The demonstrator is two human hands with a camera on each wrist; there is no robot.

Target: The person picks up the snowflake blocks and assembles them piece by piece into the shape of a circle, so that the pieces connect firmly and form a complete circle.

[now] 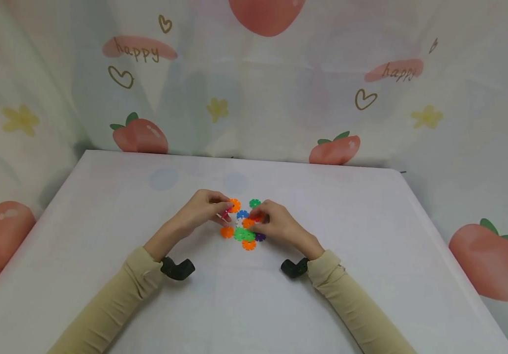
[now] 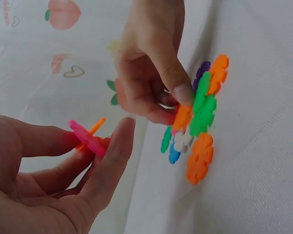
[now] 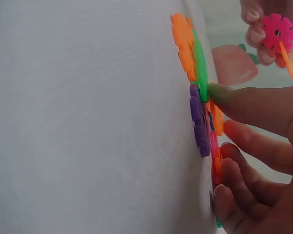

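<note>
Tan sleeves low in frame; at centre, the left hand pinches crossed pink-and-orange discs, left of the disc cluster on the tabletop; right hand, nearer, pinches an orange disc there.

White table against pale backdrop printed with red fruit, yellow flowers, hearts (word "happy" twice).

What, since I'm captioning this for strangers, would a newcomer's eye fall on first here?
First, the bright flower-shaped pieces clustered near the middle of the white table, where the right hand pinches an orange piece. Next, the pink disc in the left hand, with an orange one set crosswise to it. Then the printed red fruits on the backdrop behind.
</note>
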